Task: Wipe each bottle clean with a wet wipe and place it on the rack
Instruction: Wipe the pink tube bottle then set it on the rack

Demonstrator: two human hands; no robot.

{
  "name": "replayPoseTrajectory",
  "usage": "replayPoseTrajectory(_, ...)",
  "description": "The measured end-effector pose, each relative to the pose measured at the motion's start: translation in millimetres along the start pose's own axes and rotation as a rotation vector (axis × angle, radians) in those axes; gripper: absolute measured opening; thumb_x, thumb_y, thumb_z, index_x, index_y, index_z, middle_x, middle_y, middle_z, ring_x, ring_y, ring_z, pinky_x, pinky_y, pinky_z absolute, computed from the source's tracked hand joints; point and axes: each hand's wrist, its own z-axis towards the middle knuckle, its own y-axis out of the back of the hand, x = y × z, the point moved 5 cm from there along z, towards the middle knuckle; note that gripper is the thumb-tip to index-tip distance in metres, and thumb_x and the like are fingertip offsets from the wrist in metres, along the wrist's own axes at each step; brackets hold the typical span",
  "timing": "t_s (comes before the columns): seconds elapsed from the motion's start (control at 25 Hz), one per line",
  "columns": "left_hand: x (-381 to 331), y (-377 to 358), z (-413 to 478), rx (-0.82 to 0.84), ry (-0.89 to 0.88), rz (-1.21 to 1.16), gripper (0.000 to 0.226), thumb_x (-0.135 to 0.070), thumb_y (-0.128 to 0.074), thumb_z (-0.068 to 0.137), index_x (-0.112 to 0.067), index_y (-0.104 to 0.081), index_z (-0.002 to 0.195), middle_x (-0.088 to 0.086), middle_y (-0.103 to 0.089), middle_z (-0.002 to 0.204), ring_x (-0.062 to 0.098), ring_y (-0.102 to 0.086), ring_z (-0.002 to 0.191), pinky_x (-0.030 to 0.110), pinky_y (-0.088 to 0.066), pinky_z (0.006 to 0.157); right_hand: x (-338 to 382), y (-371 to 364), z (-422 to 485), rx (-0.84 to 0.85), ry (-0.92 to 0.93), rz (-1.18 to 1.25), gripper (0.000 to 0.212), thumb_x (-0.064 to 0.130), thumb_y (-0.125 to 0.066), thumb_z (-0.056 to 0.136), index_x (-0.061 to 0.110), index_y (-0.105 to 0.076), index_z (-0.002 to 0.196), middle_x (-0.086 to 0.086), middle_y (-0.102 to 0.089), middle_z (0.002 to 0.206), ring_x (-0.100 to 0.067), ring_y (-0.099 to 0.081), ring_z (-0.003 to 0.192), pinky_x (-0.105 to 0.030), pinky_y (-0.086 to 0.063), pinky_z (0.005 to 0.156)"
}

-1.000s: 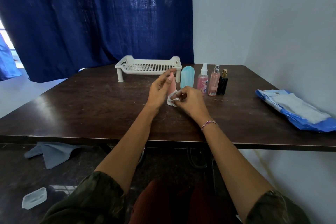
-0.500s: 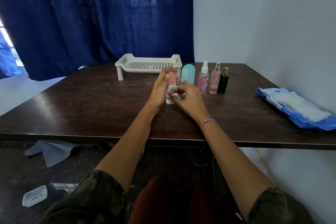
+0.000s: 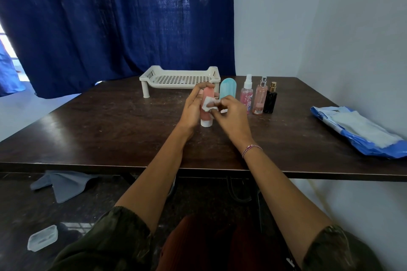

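Left hand [image 3: 193, 108]: my fingers curl round the upright pink plastic tube bottle [image 3: 206, 116], mid-counter [image 3: 110, 127].
Right hand [image 3: 231, 115]: I pinch a white wet wipe [image 3: 208, 102] against it.

Pink tube bottle [image 3: 206, 109]: upright, its white cap down on the desk [image 3: 110, 127], standing between the left hand [image 3: 193, 109] and the right hand [image 3: 231, 114]. The left hand's fingers wrap round its far side.

Wet wipe [image 3: 208, 103]: small, white and crumpled, pinched in the right hand's fingers and pressed against the tube's upper front.

Pale blue bottle [image 3: 228, 89]: round-topped, upright, just beyond the right hand.

To the right of the right hand, in a row, all upright:
- pink spray bottle [image 3: 246, 95] with a white nozzle
- taller pink bottle [image 3: 259, 100] with a silver top
- black bottle [image 3: 270, 101] with a gold cap

Rack [image 3: 179, 78]: white, perforated, on short legs, beyond both hands.
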Motion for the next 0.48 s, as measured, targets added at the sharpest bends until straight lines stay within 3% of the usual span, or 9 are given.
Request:
replayPoseTrajectory(0.2, -2.6, 0.1, -1.8, -0.001, 0.0, 0.014, 0.034, -0.02, -0.029, 0.093, -0.008, -0.049, 0.118, 0.025, -0.055, 0.122, 0.029, -0.059, 0.106, 0.028, -0.055, 0.083, 5.2, -4.3, -1.7, 0.034, 0.078, -0.032, 0.016, 0.012, -0.069, 0.08, 0.006, -0.068, 0.095, 0.0, -0.058, 0.096, -0.005, -0.053, 0.087, -0.004, -0.04, 0.076)
replayPoseTrajectory(0.28, -3.1, 1.0, -1.3, -0.009, 0.008, 0.02, 0.035, -0.024, -0.031, 0.091, -0.009, -0.05, 0.117, 0.024, -0.054, 0.124, 0.031, -0.058, 0.109, 0.03, -0.055, 0.084, 2.7, -6.5, -1.5, 0.071, 0.063, -0.031, 0.017, 0.013, -0.07, 0.079, 0.006, -0.07, 0.094, 0.001, -0.058, 0.094, -0.007, -0.055, 0.087, -0.011, -0.045, 0.08)
replayPoseTrajectory(0.48, -0.9, 0.6, 0.1, -0.013, 0.014, -0.004, 0.032, -0.007, -0.022, 0.1, -0.01, -0.051, 0.113, 0.024, -0.049, 0.131, 0.032, -0.054, 0.118, 0.029, -0.054, 0.087, -1.1, -8.0, -2.2, 0.11, 0.011, -0.052, 0.02, 0.011, -0.07, 0.075, 0.004, -0.071, 0.094, -0.005, -0.063, 0.092, -0.012, -0.058, 0.082, -0.026, -0.052, 0.079)
